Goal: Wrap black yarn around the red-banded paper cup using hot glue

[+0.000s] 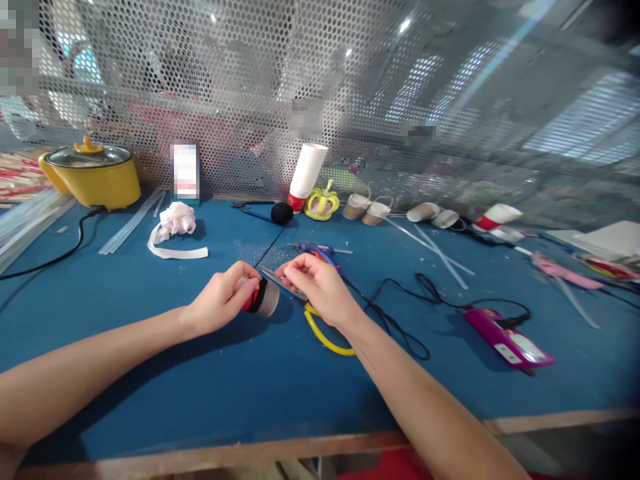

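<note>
My left hand [225,297] is closed around a small paper cup [270,299] lying on its side, its wall wrapped with a black yarn band beside a red printed part. A black strand runs from near the cup to a black yarn ball [282,213] at the back. Close by, my right hand [317,283] has its fingertips pinched together; what is between them is too small to make out. Scissors with yellow handles [327,337] are under the right hand, blades pointing at the cup. Whether the hand touches them I cannot tell. A blue glue gun [325,253] lies behind it.
A yellow electric pot [95,177], white ribbon [176,220] and a phone [185,172] stand left. Along the mesh panel are stacked paper cups [309,170], a yellow woven basket [323,203] and small brown baskets [376,212]. A purple power box [507,340] with black cords lies right.
</note>
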Demonstrator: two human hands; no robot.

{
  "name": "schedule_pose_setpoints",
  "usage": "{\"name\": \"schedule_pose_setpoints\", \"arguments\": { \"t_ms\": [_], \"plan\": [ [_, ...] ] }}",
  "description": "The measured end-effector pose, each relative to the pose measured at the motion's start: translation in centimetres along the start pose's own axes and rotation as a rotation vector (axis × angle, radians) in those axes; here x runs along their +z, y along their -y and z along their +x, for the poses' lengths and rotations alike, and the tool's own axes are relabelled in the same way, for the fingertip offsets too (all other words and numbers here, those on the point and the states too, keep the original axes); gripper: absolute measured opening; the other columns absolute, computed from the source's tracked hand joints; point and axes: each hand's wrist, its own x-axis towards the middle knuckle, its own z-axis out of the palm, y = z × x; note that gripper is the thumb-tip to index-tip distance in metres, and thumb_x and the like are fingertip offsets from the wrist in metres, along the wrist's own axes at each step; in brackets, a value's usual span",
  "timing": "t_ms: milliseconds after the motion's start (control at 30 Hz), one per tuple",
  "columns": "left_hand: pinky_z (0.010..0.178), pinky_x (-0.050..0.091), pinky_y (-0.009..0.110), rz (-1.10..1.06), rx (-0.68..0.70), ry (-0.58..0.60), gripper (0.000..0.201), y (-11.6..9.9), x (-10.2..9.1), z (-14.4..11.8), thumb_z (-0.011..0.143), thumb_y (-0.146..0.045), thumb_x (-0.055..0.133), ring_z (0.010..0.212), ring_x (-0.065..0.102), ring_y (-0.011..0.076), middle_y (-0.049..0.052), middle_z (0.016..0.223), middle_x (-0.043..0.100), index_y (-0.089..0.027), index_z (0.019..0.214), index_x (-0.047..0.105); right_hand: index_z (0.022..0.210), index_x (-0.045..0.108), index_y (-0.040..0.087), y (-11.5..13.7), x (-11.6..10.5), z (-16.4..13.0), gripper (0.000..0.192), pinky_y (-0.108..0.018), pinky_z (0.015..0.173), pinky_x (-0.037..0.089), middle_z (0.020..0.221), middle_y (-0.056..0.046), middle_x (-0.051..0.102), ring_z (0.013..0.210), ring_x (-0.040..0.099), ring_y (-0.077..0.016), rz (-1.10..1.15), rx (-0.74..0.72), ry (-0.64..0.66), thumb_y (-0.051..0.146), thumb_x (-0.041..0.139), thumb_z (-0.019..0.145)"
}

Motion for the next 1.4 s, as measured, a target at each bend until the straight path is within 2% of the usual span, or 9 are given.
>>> {"name": "schedule_pose_setpoints", "arguments": {
  "t_ms": [167, 367, 500, 667, 800, 1067, 1133, 1267, 1400],
  "plan": [
    [0.054, 0.039, 0.021, -0.002, 0.012, -0.005, 0.021, 0.0, 0.1, 0.0, 0.088, -0.034, 0.037, 0.052, 0.046, 0.0088, -0.004, 0.058, 0.053, -0.016, 0.091, 0.047, 0.068, 0.051, 0.017, 0.7, 0.4, -0.6, 0.014, -0.028, 0.07, 0.042, 0.087, -0.005, 0.059, 0.077, 0.053, -0.0138, -0.109, -0.136, 0.073, 0.026, 0.052, 0.079],
    [0.052, 0.038, 0.019, 0.018, 0.005, -0.013, 0.02, -0.1, -0.1, 0.1, 0.088, -0.032, 0.035, 0.052, 0.048, 0.0084, -0.003, 0.061, 0.055, -0.016, 0.089, 0.048, 0.077, 0.04, 0.02, 0.9, 0.5, -0.8, 0.016, -0.026, 0.056, 0.045, 0.085, -0.005, 0.064, 0.066, 0.058, -0.0122, 0.41, 0.043, 0.19, 0.033, 0.043, 0.087],
    [0.053, 0.039, 0.019, -0.007, 0.006, -0.012, 0.021, -0.1, -0.1, 0.1, 0.088, -0.033, 0.035, 0.053, 0.048, 0.0085, -0.003, 0.06, 0.055, -0.016, 0.091, 0.047, 0.076, 0.044, 0.019, 1.0, -0.2, -0.6, 0.016, -0.022, 0.047, 0.04, 0.054, 0.004, 0.052, 0.048, 0.049, -0.0092, 0.124, 0.052, 0.128, 0.033, 0.049, 0.084],
    [0.052, 0.037, 0.019, -0.021, 0.014, -0.014, 0.021, 0.0, -0.1, 0.1, 0.088, -0.034, 0.035, 0.051, 0.045, 0.0079, -0.004, 0.058, 0.052, -0.016, 0.091, 0.046, 0.095, 0.06, 0.017, 0.6, 0.2, -0.7, 0.025, -0.021, 0.049, 0.035, 0.054, 0.006, 0.044, 0.049, 0.042, -0.0082, -0.282, -0.112, 0.1, 0.031, 0.063, 0.075],
    [0.054, 0.039, 0.019, -0.027, 0.022, -0.02, 0.022, 0.1, -0.1, 0.2, 0.088, -0.034, 0.035, 0.053, 0.048, 0.0086, -0.003, 0.059, 0.054, -0.016, 0.091, 0.047, 0.076, 0.063, 0.017, 0.8, 0.3, -0.5, 0.012, -0.022, 0.053, 0.036, 0.06, 0.001, 0.053, 0.053, 0.046, -0.0098, -0.553, -0.286, -0.003, 0.023, 0.054, 0.081],
    [0.051, 0.037, 0.019, -0.041, -0.026, -0.051, 0.023, 0.6, -0.2, 0.5, 0.088, -0.036, 0.035, 0.051, 0.046, 0.0084, -0.004, 0.058, 0.053, -0.016, 0.089, 0.047, 0.099, 0.059, 0.012, -0.8, -9.7, 2.1, 0.025, -0.032, 0.07, 0.042, 0.09, -0.015, 0.067, 0.087, 0.061, -0.0272, -1.148, 0.318, -0.489, 0.025, 0.046, 0.084],
    [0.052, 0.038, 0.02, -0.037, -0.04, -0.046, 0.023, 0.7, -0.2, 0.5, 0.087, -0.036, 0.036, 0.052, 0.046, 0.0088, -0.004, 0.059, 0.053, -0.016, 0.089, 0.048, 0.114, 0.053, 0.007, -2.0, -10.6, 2.9, 0.037, -0.033, 0.078, 0.042, 0.114, -0.022, 0.058, 0.104, 0.055, -0.0286, -1.144, 0.392, -0.384, 0.024, 0.048, 0.082],
    [0.055, 0.039, 0.021, -0.029, -0.054, -0.029, 0.025, 0.9, -0.2, 0.6, 0.087, -0.037, 0.036, 0.057, 0.047, 0.0098, -0.002, 0.064, 0.055, -0.016, 0.088, 0.049, 0.082, 0.067, 0.01, -4.3, -9.1, 4.4, 0.021, -0.027, 0.073, 0.044, 0.091, -0.017, 0.068, 0.088, 0.063, -0.025, -1.039, 0.439, -0.135, 0.026, 0.056, 0.076],
    [0.058, 0.04, 0.022, -0.03, -0.043, -0.068, 0.028, 0.9, -0.3, 0.8, 0.089, -0.036, 0.03, 0.063, 0.049, 0.0107, 0.001, 0.072, 0.057, -0.016, 0.086, 0.05, 0.071, 0.066, 0.012, -5.8, -7.6, 5.2, 0.007, -0.026, 0.071, 0.044, 0.083, -0.015, 0.069, 0.087, 0.063, -0.0254, -0.959, 0.467, -0.135, 0.015, 0.062, 0.066]
  ]
}}
